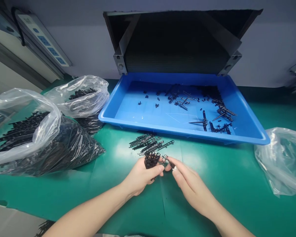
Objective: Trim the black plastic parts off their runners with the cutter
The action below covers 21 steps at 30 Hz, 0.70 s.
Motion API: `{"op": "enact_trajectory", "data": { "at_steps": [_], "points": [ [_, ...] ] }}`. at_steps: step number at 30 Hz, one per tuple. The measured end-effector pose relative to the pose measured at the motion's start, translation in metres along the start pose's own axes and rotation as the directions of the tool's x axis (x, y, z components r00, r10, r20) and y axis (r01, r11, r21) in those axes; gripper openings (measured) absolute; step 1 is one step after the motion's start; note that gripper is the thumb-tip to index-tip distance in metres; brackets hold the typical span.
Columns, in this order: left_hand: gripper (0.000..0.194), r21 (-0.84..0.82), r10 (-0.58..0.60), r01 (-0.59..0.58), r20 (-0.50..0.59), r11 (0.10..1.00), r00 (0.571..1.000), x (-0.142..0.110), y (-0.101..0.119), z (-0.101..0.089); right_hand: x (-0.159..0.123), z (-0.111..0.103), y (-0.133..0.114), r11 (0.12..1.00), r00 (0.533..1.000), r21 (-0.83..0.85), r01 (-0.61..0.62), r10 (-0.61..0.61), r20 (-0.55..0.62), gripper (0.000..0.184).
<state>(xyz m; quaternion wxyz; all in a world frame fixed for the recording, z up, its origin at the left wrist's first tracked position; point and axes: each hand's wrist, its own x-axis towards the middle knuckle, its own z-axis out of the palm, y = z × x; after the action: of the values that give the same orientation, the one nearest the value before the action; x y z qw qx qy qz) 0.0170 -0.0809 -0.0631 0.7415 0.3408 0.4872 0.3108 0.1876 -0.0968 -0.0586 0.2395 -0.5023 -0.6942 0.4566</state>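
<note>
My left hand is closed around a bunch of small black plastic parts, held just above the green mat. My right hand meets it from the right, its thumb and fingers pinched on one small black piece at the edge of that bunch. Just beyond my hands, a loose pile of black plastic strips lies on the mat in front of the blue tray.
A blue tray with scattered black scraps sits behind, under a dark open-fronted box. At left stand two clear bags full of black parts. A crumpled clear bag lies at right. A power strip is at top left.
</note>
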Motion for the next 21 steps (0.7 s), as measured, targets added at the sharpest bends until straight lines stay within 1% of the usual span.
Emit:
{"op": "enact_trajectory", "data": {
  "at_steps": [3,5,7,9,13,17,21],
  "points": [
    [0.032,0.013,0.008,-0.008,0.016,1.000,1.000,0.0006,-0.0007,-0.0017,-0.0031,-0.0003,0.0013,0.976,0.997,-0.201,0.082,-0.078,0.026,0.039],
    [0.031,0.026,0.011,-0.011,0.013,1.000,1.000,0.0001,-0.0009,-0.0012,-0.0037,-0.0014,0.0015,0.955,0.994,-0.278,0.108,-0.101,0.037,0.039],
    [0.029,0.056,0.023,-0.023,0.011,0.998,1.000,-0.0008,-0.0005,-0.0003,-0.0037,-0.0026,0.0010,0.940,0.992,-0.319,0.124,-0.116,0.045,0.038],
    [0.025,0.091,0.040,-0.040,0.009,0.995,0.999,-0.0018,0.0004,0.0004,-0.0035,-0.0032,0.0005,0.938,0.991,-0.320,0.132,-0.127,0.038,0.037],
    [0.022,0.129,0.066,-0.066,0.006,0.989,0.998,-0.0030,0.0016,0.0012,-0.0036,-0.0027,0.0008,0.956,0.992,-0.267,0.123,-0.126,0.008,0.035],
    [0.022,0.133,0.069,-0.066,-0.021,0.989,0.997,-0.0032,0.0018,0.0030,-0.0044,-0.0033,0.0005,0.962,0.993,-0.247,0.118,-0.119,0.010,0.035],
    [0.020,0.132,0.079,-0.076,-0.018,0.988,0.997,-0.0038,0.0006,0.0038,-0.0044,-0.0035,-0.0019,0.964,0.991,-0.231,0.130,-0.129,0.020,0.035]
  ]
}}
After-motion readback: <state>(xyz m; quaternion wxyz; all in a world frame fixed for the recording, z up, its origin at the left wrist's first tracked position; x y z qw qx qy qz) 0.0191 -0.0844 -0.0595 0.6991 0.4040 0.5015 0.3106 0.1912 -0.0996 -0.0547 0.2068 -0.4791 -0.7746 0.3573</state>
